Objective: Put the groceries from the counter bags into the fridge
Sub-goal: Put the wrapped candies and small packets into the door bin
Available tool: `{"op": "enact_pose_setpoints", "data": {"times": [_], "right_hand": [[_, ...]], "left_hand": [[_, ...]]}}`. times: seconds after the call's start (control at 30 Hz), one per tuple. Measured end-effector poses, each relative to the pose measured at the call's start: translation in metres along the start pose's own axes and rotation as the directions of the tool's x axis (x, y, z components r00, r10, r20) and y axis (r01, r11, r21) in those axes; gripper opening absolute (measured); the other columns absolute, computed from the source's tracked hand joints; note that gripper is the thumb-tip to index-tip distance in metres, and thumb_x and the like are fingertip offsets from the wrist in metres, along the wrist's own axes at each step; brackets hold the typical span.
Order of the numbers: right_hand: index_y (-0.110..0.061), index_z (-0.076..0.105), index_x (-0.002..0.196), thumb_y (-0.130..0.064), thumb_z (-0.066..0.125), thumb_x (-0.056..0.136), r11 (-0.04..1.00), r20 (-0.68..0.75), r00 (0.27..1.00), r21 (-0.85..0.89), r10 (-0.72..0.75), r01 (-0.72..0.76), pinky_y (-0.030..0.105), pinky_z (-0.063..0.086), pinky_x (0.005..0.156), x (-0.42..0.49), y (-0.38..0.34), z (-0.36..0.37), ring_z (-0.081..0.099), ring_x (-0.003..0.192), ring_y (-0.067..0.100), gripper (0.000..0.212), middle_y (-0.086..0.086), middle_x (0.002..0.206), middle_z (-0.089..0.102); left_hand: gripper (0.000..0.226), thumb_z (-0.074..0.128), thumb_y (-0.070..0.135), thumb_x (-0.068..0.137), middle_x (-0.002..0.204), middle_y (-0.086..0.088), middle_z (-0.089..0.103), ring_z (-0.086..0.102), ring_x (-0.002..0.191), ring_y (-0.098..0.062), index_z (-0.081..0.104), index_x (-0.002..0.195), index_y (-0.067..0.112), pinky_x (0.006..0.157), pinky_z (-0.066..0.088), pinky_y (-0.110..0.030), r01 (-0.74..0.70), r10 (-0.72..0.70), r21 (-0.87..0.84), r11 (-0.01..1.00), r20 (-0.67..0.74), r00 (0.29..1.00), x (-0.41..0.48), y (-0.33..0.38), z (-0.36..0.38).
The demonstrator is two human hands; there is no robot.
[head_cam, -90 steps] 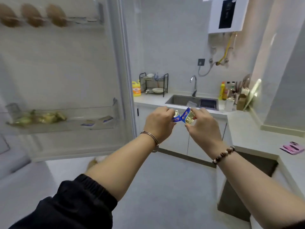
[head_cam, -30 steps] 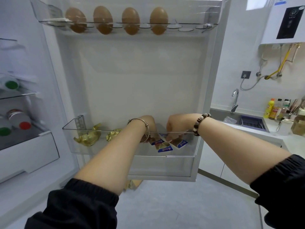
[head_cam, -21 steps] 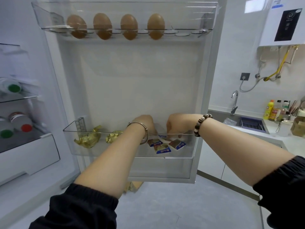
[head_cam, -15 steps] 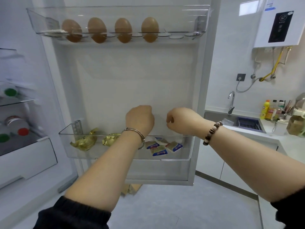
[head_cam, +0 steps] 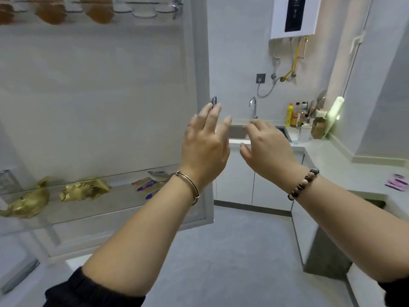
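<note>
The open fridge door [head_cam: 99,89] fills the left of the view. Its lower clear bin [head_cam: 93,209] holds small blue-and-red sachets [head_cam: 148,186] and gold foil-wrapped items [head_cam: 84,190]. Brown eggs [head_cam: 97,9] sit in the top door rack. My left hand [head_cam: 205,147] is raised in front of the door's right edge, fingers spread, holding nothing. My right hand [head_cam: 265,145] hovers beside it, fingers loosely bent, also empty. No counter bags are in view.
A sink with a tap [head_cam: 253,107] lies beyond the hands. Bottles and utensils [head_cam: 298,116] crowd the counter corner. The counter [head_cam: 345,169] runs along the right, with a pink packet [head_cam: 398,183] on it. A water heater [head_cam: 294,16] hangs on the wall.
Both hands left the sachets in the lower door bin, lifted out and opened. The view swung right, from the fridge door toward the sink and counter.
</note>
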State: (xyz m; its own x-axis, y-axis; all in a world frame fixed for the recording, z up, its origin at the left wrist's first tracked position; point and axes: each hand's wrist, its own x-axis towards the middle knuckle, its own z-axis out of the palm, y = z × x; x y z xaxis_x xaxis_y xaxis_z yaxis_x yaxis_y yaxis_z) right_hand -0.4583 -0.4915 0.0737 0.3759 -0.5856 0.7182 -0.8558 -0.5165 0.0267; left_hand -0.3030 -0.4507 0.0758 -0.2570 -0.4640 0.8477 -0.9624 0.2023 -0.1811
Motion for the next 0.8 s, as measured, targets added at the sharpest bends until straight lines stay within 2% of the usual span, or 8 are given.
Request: {"op": "enact_pose_setpoints", "data": {"times": [0.13, 0.23, 0.33, 0.47, 0.6, 0.7, 0.8], "right_hand": [[-0.003, 0.054, 0.121, -0.026, 0.056, 0.087, 0.984, 0.030, 0.993, -0.138, 0.114, -0.109, 0.045, 0.042, 0.096, -0.037, 0.055, -0.016, 0.050, 0.114, 0.034, 0.041, 0.018, 0.127, 0.052], [-0.004, 0.048, 0.129, -0.031, 0.053, 0.090, 0.950, 0.058, 0.970, -0.224, 0.235, -0.217, 0.045, 0.035, 0.103, -0.074, 0.099, -0.034, 0.043, 0.123, 0.033, 0.047, 0.019, 0.134, 0.046], [-0.004, 0.043, 0.133, -0.034, 0.049, 0.092, 0.892, 0.076, 0.932, -0.326, 0.354, -0.313, 0.047, 0.027, 0.109, -0.119, 0.144, -0.061, 0.036, 0.130, 0.035, 0.051, 0.020, 0.140, 0.040], [-0.004, 0.040, 0.137, -0.035, 0.047, 0.094, 0.772, 0.047, 0.853, -0.453, 0.520, -0.446, 0.051, 0.021, 0.112, -0.188, 0.205, -0.107, 0.027, 0.138, 0.035, 0.054, 0.020, 0.148, 0.032], [-0.004, 0.042, 0.135, -0.037, 0.047, 0.093, 0.649, 0.029, 0.759, -0.540, 0.651, -0.536, 0.053, 0.025, 0.110, -0.264, 0.265, -0.158, 0.029, 0.137, 0.035, 0.054, 0.020, 0.147, 0.034], [-0.003, 0.044, 0.133, -0.037, 0.048, 0.091, 0.539, -0.012, 0.686, -0.607, 0.728, -0.583, 0.054, 0.027, 0.109, -0.323, 0.307, -0.202, 0.032, 0.136, 0.034, 0.055, 0.020, 0.145, 0.037], [-0.007, 0.029, 0.144, -0.041, 0.041, 0.095, 0.428, -0.037, 0.594, -0.658, 0.804, -0.620, 0.051, 0.015, 0.113, -0.380, 0.347, -0.244, 0.016, 0.143, 0.030, 0.061, 0.017, 0.153, 0.021]], "left_hand": [[0.054, 0.049, 0.023, 0.087, 0.149, -0.018, 0.032, 0.025, 0.140, -0.035, 0.041, 0.139, 0.014, 0.110, 0.024, -0.052, -0.059, 0.073, -0.138, 0.989, 0.098, 0.992, 0.010, 0.058, 0.039], [0.058, 0.043, 0.035, 0.093, 0.155, -0.014, 0.018, 0.011, 0.144, -0.033, 0.026, 0.147, 0.020, 0.114, 0.016, -0.054, -0.071, 0.124, -0.248, 0.966, 0.204, 0.971, 0.016, 0.114, 0.067], [0.060, 0.037, 0.042, 0.097, 0.158, -0.010, 0.006, -0.002, 0.145, -0.030, 0.015, 0.150, 0.023, 0.115, 0.000, -0.050, -0.093, 0.189, -0.334, 0.938, 0.268, 0.945, 0.022, 0.182, 0.088], [0.060, 0.034, 0.042, 0.095, 0.158, -0.010, 0.008, -0.001, 0.145, -0.030, 0.018, 0.149, 0.023, 0.114, 0.001, -0.051, -0.178, 0.311, -0.457, 0.872, 0.233, 0.921, 0.029, 0.287, 0.095], [0.061, 0.034, 0.043, 0.097, 0.159, -0.006, 0.002, -0.008, 0.145, -0.028, 0.012, 0.150, 0.026, 0.113, -0.005, -0.051, -0.250, 0.427, -0.568, 0.784, 0.201, 0.882, 0.035, 0.401, 0.087], [0.062, 0.041, 0.043, 0.094, 0.158, -0.006, 0.011, 0.001, 0.145, -0.030, 0.018, 0.149, 0.024, 0.112, 0.002, -0.055, -0.304, 0.504, -0.631, 0.713, 0.161, 0.849, 0.038, 0.489, 0.077], [0.061, 0.041, 0.043, 0.094, 0.158, -0.006, 0.014, 0.002, 0.145, -0.031, 0.021, 0.148, 0.023, 0.112, 0.008, -0.058, -0.320, 0.562, -0.693, 0.646, 0.148, 0.814, 0.037, 0.579, 0.070]]}}
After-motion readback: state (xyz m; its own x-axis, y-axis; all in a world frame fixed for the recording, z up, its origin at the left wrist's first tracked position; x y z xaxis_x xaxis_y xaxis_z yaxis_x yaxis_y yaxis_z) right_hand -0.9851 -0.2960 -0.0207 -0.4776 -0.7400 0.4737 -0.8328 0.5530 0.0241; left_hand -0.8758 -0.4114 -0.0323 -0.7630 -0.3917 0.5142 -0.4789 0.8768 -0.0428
